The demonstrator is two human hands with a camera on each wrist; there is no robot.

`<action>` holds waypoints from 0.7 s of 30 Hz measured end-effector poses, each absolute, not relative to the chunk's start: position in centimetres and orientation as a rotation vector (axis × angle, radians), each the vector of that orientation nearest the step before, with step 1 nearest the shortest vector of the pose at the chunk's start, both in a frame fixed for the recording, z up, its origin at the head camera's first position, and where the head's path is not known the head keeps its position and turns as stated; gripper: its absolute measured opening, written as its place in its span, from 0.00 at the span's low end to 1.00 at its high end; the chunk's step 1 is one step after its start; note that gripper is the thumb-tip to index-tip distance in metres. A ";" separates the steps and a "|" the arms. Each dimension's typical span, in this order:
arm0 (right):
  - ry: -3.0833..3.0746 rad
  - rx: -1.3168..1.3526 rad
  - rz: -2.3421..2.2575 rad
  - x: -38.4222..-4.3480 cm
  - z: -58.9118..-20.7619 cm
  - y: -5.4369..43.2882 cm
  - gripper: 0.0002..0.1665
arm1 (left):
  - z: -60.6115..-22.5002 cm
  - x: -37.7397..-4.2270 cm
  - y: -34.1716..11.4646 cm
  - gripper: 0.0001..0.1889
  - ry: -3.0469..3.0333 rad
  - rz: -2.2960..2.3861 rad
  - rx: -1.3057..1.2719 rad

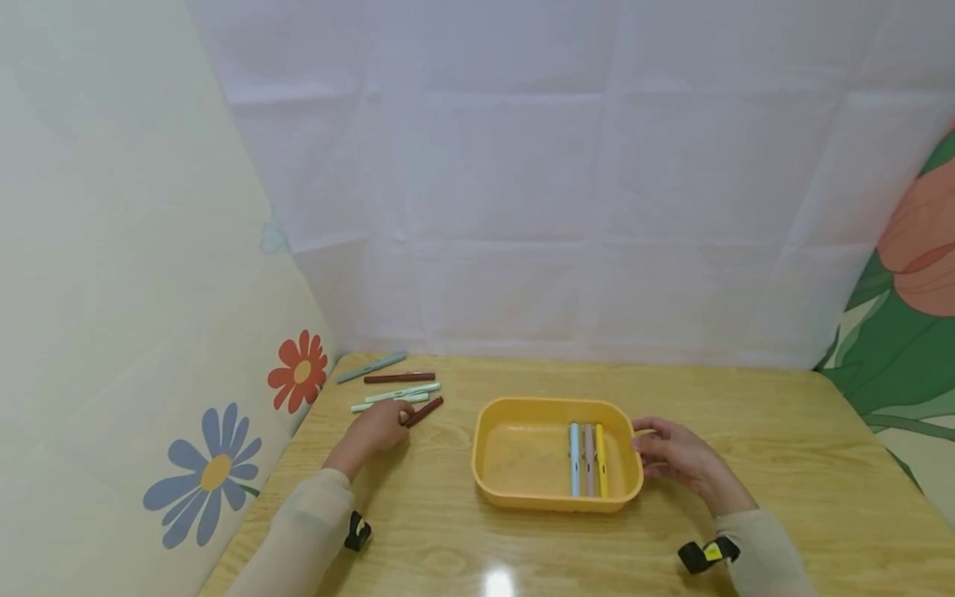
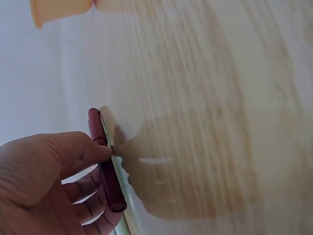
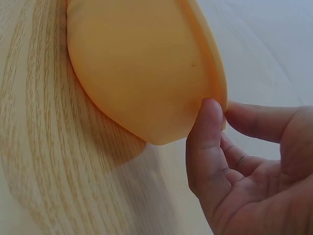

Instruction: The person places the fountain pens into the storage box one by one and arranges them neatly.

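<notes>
My left hand (image 1: 380, 425) pinches a dark red pen (image 2: 113, 188) between thumb and fingers, low over the left of the table. Close beside it lie two pale green pens, one of them (image 1: 403, 392) slightly farther back. Behind these are another dark red pen (image 1: 399, 377) and a grey-blue pen (image 1: 370, 367). With thumb and fingers, my right hand (image 1: 682, 454) holds the right end of a yellow-orange tray (image 3: 132, 63) at its rim. Side by side in the tray's right part lie a light blue pen (image 1: 574, 460), a mauve pen (image 1: 590, 460) and a yellow pen (image 1: 601, 462).
The wood-grain table (image 1: 433, 531) runs back to a white cloth (image 1: 507, 207). A flower-printed sheet (image 1: 216, 398) borders the left side, and another printed sheet (image 1: 895, 356) stands at the right. Each wrist wears a black strap.
</notes>
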State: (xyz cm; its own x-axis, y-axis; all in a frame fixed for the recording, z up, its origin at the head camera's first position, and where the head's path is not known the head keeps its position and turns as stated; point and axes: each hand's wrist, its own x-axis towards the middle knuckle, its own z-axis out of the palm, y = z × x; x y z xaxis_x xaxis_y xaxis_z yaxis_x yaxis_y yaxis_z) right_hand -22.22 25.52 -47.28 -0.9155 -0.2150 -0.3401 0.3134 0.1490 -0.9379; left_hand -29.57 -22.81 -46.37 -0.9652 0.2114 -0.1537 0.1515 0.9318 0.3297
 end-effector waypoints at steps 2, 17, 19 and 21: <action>2.046 0.102 -1.817 -22.2 -47.3 25.5 0.29 | -46.2 -29.3 -22.7 0.20 2.901 0.480 0.256; 2.045 0.082 -1.808 -22.0 -47.3 25.6 0.30 | -44.3 -27.8 -21.7 0.22 2.739 0.918 0.157; 2.043 0.075 -1.805 -22.0 -47.4 25.6 0.31 | -44.3 -27.6 -21.6 0.23 2.667 1.028 0.142; 2.045 0.076 -1.807 -22.0 -47.4 25.6 0.30 | -44.4 -27.4 -21.5 0.25 2.596 1.135 0.113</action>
State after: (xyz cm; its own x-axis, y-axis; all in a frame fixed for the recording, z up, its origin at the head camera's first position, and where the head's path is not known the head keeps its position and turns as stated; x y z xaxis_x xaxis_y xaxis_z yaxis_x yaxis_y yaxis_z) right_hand -21.99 25.61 -47.39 -0.9150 -0.2251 -0.3349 0.3046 0.1591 -0.9391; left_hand -27.36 -21.51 -44.38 -0.9505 0.1918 -0.2445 -0.0491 0.6841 0.7278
